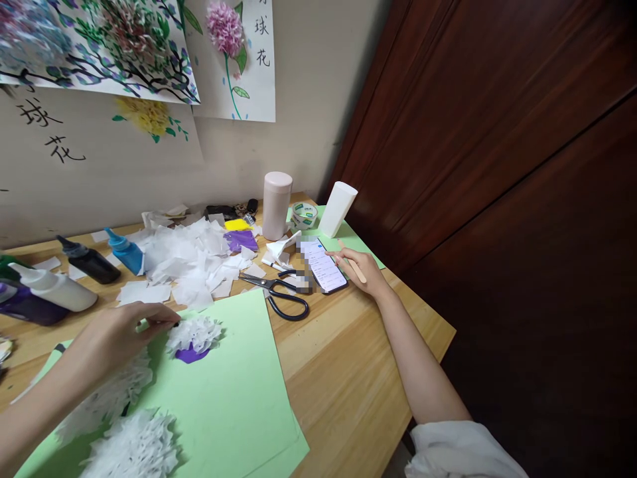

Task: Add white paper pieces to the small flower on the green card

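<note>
My left hand [127,328] is closed in a pinch at the left edge of a small white tissue-paper flower [196,333]; a dark speck shows at the fingertips, too small to make out. Purple paint [192,354] lies under that flower on the light green sheet [239,392]. Two larger white paper flowers sit nearer me, one [130,448] in front and one [112,398] partly hidden by my left forearm. My right hand [363,269] holds a flat wooden craft stick [354,265] while a finger touches the lit screen of a phone [326,265] on the table.
Black-handled scissors [283,295] lie left of the phone. Behind are loose white paper squares [186,255], a pink cup [277,206], a tape roll [304,216] and a white box [338,209]. Paint bottles [87,259] stand or lean at left. A dark wooden panel [522,232] bounds the right.
</note>
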`<action>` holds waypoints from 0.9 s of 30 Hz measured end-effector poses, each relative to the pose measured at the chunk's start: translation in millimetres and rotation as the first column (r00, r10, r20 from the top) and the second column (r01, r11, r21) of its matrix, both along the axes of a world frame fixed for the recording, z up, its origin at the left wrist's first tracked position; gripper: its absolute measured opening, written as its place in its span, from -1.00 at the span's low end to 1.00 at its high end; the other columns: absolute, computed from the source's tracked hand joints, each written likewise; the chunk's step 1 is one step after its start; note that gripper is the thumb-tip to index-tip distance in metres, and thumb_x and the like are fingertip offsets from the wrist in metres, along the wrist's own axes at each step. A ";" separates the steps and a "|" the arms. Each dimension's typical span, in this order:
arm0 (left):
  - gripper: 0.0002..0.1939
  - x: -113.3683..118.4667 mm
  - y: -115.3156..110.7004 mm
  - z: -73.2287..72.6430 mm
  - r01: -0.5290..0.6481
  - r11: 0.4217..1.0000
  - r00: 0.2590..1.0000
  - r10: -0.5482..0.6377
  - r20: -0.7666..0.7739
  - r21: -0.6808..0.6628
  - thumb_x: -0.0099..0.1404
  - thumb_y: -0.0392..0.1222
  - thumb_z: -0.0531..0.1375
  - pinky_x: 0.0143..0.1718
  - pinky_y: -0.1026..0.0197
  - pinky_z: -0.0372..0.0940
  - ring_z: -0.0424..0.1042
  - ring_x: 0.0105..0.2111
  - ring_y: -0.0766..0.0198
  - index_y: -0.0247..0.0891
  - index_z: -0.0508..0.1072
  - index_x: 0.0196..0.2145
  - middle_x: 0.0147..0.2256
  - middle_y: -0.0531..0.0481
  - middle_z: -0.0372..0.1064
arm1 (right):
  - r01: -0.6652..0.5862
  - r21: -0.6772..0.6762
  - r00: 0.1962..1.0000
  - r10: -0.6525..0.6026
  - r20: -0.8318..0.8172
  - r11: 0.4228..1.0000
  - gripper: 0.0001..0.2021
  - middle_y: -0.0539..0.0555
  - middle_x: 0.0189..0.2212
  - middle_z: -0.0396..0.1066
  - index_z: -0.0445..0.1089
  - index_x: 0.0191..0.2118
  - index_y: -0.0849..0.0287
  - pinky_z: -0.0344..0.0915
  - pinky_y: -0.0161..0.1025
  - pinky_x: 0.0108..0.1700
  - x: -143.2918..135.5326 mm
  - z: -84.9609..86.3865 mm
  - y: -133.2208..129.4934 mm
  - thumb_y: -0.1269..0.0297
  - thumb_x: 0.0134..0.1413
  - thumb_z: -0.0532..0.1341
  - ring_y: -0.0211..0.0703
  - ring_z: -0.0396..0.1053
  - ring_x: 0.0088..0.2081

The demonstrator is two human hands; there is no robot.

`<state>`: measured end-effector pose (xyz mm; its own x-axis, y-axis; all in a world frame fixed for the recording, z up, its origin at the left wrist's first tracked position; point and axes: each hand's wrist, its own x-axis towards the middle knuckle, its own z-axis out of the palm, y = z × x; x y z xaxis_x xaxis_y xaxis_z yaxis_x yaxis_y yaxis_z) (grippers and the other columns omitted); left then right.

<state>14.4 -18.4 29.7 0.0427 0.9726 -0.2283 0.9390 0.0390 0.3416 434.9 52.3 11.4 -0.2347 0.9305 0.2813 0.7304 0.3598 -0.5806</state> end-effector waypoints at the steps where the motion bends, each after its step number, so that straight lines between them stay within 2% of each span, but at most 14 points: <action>1: -0.57 0.4 -0.2 0.5 -0.002 1.000 1.000 0.002 0.000 0.001 -0.07 0.18 -0.03 -0.27 0.22 0.25 0.43 -0.30 0.15 -0.04 0.50 -0.41 -0.32 0.10 0.52 | -0.002 0.004 1.000 0.002 0.000 1.000 -0.81 0.04 -0.10 0.46 0.34 -0.41 0.10 0.29 -0.22 -0.15 0.5 -0.1 0.3 0.18 0.13 0.07 -0.07 0.43 -0.14; 3: -0.57 0.7 -0.2 0.8 0.001 1.000 1.000 -0.001 -0.002 -0.004 -0.07 0.17 -0.03 -0.27 0.22 0.25 0.44 -0.30 0.15 -0.04 0.50 -0.40 -0.31 0.10 0.51 | 0.001 0.023 1.000 -0.001 -0.014 1.000 -0.82 0.03 -0.12 0.47 0.35 -0.38 0.09 0.28 -0.24 -0.16 1.7 -0.3 0.8 0.19 0.14 0.06 -0.09 0.43 -0.16; 6: -0.57 0.3 0.6 0.0 0.013 1.000 1.000 -0.013 -0.002 -0.009 -0.08 0.16 -0.02 -0.26 0.21 0.25 0.44 -0.29 0.15 -0.05 0.50 -0.39 -0.30 0.08 0.51 | 0.035 0.097 0.996 -0.027 -0.080 0.995 -0.78 0.00 -0.35 0.50 0.34 -0.29 0.08 0.26 -0.27 -0.18 -1.2 0.5 -0.8 0.19 0.19 -0.02 -0.12 0.43 -0.21; 9: -0.56 -0.3 1.6 -1.5 0.006 1.000 1.000 -0.006 -0.006 -0.005 -0.08 0.16 -0.03 -0.26 0.21 0.25 0.44 -0.29 0.14 -0.06 0.50 -0.40 -0.30 0.07 0.52 | 0.026 0.161 0.994 -0.008 -0.108 0.987 -0.76 -0.04 -0.54 0.37 0.27 -0.15 0.11 0.23 -0.32 -0.34 -19.4 2.5 -9.3 0.24 0.21 -0.08 -0.19 0.39 -0.42; 11: -0.56 -0.3 1.8 -2.2 -0.001 1.000 1.000 0.000 -0.010 -0.001 -0.09 0.16 -0.03 -0.26 0.21 0.26 0.44 -0.30 0.14 -0.05 0.50 -0.40 -0.31 0.08 0.52 | -0.113 0.164 0.993 0.110 0.030 0.980 -0.78 -0.04 -0.54 0.36 0.25 -0.14 0.14 0.18 -0.32 -0.41 -40.8 3.1 -18.8 0.34 0.18 -0.08 -0.22 0.31 -0.52; 13: -0.57 0.1 1.8 -2.6 0.001 1.000 1.000 -0.001 -0.008 0.003 -0.09 0.15 -0.03 -0.27 0.21 0.26 0.44 -0.30 0.15 -0.04 0.50 -0.40 -0.31 0.08 0.52 | -0.304 0.167 0.944 0.273 0.188 0.938 -0.81 -0.01 -0.43 0.41 0.29 -0.20 0.12 0.17 -0.30 -0.32 -64.5 1.6 -29.2 0.42 0.06 0.03 -0.21 0.32 -0.43; 14: -0.57 0.2 2.0 -2.7 0.001 1.000 1.000 -0.001 -0.008 0.004 -0.09 0.15 -0.03 -0.27 0.22 0.26 0.44 -0.30 0.15 -0.04 0.50 -0.40 -0.32 0.09 0.52 | -0.377 0.151 0.913 0.339 0.229 0.914 -0.82 0.01 -0.36 0.43 0.30 -0.23 0.13 0.17 -0.29 -0.27 -75.2 0.1 -33.9 0.43 0.01 0.08 -0.20 0.34 -0.36; 15: -0.57 0.2 2.2 -2.7 0.004 1.000 1.000 -0.004 -0.008 0.002 -0.09 0.15 -0.03 -0.27 0.22 0.26 0.44 -0.30 0.15 -0.04 0.51 -0.40 -0.32 0.09 0.52 | -0.486 0.120 0.840 0.425 0.338 0.866 -0.85 0.03 -0.35 0.43 0.31 -0.25 0.16 0.16 -0.27 -0.26 -84.3 -1.7 -38.0 0.44 0.02 0.09 -0.18 0.34 -0.33; 18: -0.58 -1.7 3.5 -3.4 0.017 1.000 1.000 -0.017 -0.011 -0.002 -0.09 0.15 -0.02 -0.28 0.22 0.27 0.44 -0.31 0.16 -0.04 0.51 -0.41 -0.32 0.09 0.52 | -0.596 0.072 0.702 0.475 0.531 0.800 -0.84 0.07 -0.37 0.41 0.33 -0.26 0.18 0.14 -0.25 -0.29 -98.1 -5.2 -45.2 0.45 0.09 0.04 -0.15 0.31 -0.33; 20: -0.60 -4.2 4.1 -4.9 0.036 0.999 0.999 -0.036 -0.007 -0.002 -0.07 0.13 0.00 -0.28 0.24 0.27 0.44 -0.31 0.17 -0.03 0.51 -0.40 -0.32 0.11 0.52 | -0.619 0.051 0.688 0.509 0.518 0.784 -0.80 0.06 -0.34 0.40 0.34 -0.20 0.15 0.16 -0.25 -0.27 -95.2 -3.2 -45.1 0.46 0.11 0.03 -0.15 0.31 -0.30; 21: -0.62 -5.5 4.0 -5.7 0.041 0.999 0.999 -0.041 -0.003 0.005 -0.05 0.12 0.01 -0.28 0.25 0.27 0.44 -0.32 0.18 -0.03 0.51 -0.39 -0.32 0.11 0.52 | -0.612 0.048 0.713 0.525 0.466 0.789 -0.77 0.06 -0.31 0.40 0.34 -0.16 0.13 0.17 -0.26 -0.24 -90.2 -0.9 -43.2 0.46 0.11 0.02 -0.16 0.31 -0.27; 23: -0.63 -6.8 3.1 -7.0 0.049 0.999 0.999 -0.049 0.008 0.022 -0.02 0.11 0.02 -0.29 0.25 0.27 0.44 -0.31 0.18 -0.03 0.51 -0.38 -0.31 0.10 0.52 | -0.509 0.056 0.835 0.476 0.277 0.859 -0.70 0.04 -0.26 0.39 0.32 -0.10 0.09 0.19 -0.28 -0.20 -73.7 4.4 -35.3 0.49 0.11 -0.01 -0.19 0.31 -0.23; 25: -0.64 -6.1 1.2 -7.2 0.052 0.998 0.998 -0.053 0.018 0.041 -0.01 0.10 0.02 -0.30 0.25 0.27 0.44 -0.32 0.16 -0.05 0.51 -0.38 -0.31 0.08 0.52 | -0.222 0.096 0.974 0.216 0.067 0.970 -0.73 0.05 -0.27 0.38 0.34 -0.10 0.08 0.22 -0.27 -0.24 -50.2 6.6 -21.9 0.39 0.16 -0.03 -0.20 0.30 -0.31; 27: -0.64 -4.3 -0.5 -6.7 0.057 0.996 0.998 -0.059 0.024 0.069 0.01 0.09 0.01 -0.32 0.25 0.26 0.44 -0.33 0.16 -0.06 0.51 -0.39 -0.33 0.07 0.52 | 0.043 0.109 0.998 -0.039 -0.040 0.993 -0.77 0.07 -0.39 0.33 0.41 -0.21 0.12 0.22 -0.24 -0.30 -24.7 2.2 -5.4 0.25 0.13 0.03 -0.19 0.27 -0.39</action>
<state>10.1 -18.9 23.0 0.1046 0.9815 -0.1600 0.9300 -0.0395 0.3655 410.3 46.8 13.6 -0.1841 0.9021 0.3903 0.7246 0.3929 -0.5662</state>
